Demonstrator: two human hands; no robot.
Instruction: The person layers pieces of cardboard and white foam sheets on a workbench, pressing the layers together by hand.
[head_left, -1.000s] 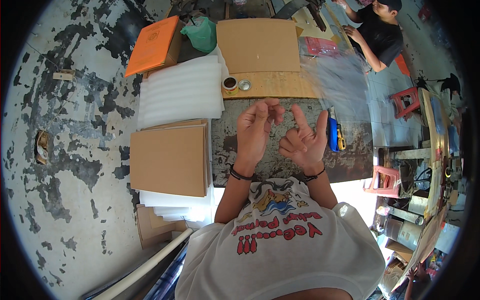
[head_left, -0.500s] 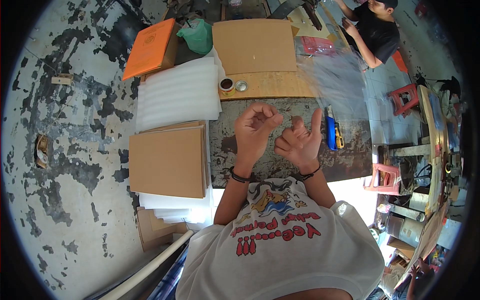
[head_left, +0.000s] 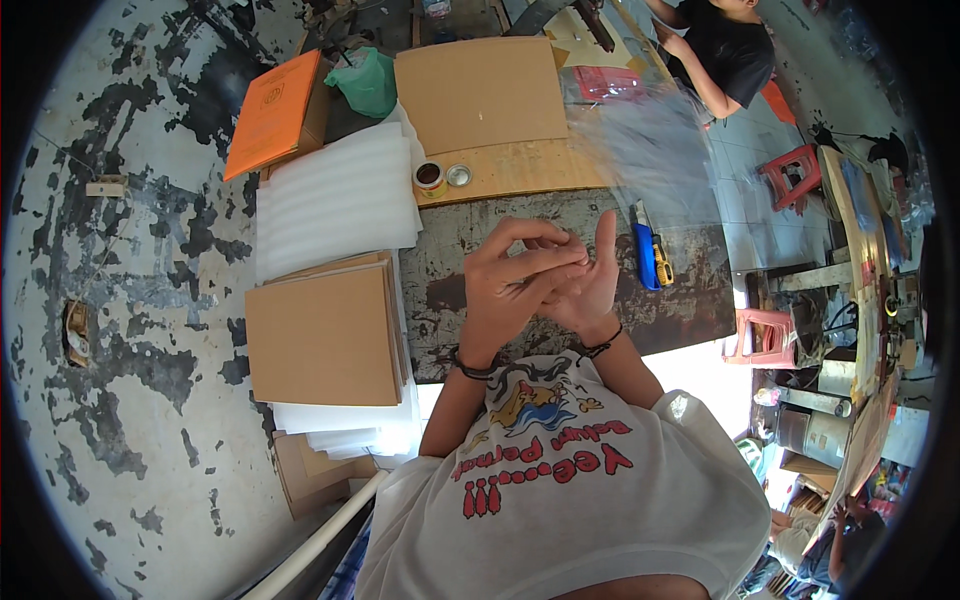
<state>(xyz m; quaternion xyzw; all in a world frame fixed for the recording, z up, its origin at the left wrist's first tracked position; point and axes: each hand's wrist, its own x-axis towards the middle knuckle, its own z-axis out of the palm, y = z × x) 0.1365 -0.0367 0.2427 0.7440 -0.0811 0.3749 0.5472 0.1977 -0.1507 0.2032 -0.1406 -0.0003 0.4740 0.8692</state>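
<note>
My left hand [head_left: 500,295] and my right hand [head_left: 592,292] meet above the dark, worn tabletop [head_left: 450,235]. The left fingers are stretched out and lie across the right palm. On the right hand one digit points up, apart from the rest; its other fingers are partly hidden behind the left ones. Nothing shows between the two hands. Just right of them lie a blue-handled cutter knife [head_left: 646,258] and a yellow one [head_left: 662,263]. Farther off, an opened tin [head_left: 430,180] of dark contents stands beside its round metal lid [head_left: 459,176] on a wooden board [head_left: 510,172].
Cardboard sheets [head_left: 322,335] are stacked at left, with white foam sheets [head_left: 335,200] behind. Farther back are an orange-covered stack [head_left: 272,112], a green bag [head_left: 366,84] and a cardboard panel [head_left: 480,95]. Clear plastic sheets [head_left: 655,150] lie at right, near a co-worker [head_left: 730,55] and a red stool [head_left: 790,180].
My hands have come together: the left fingers have uncurled and moved right onto the right palm. The whole view has shifted slightly.
</note>
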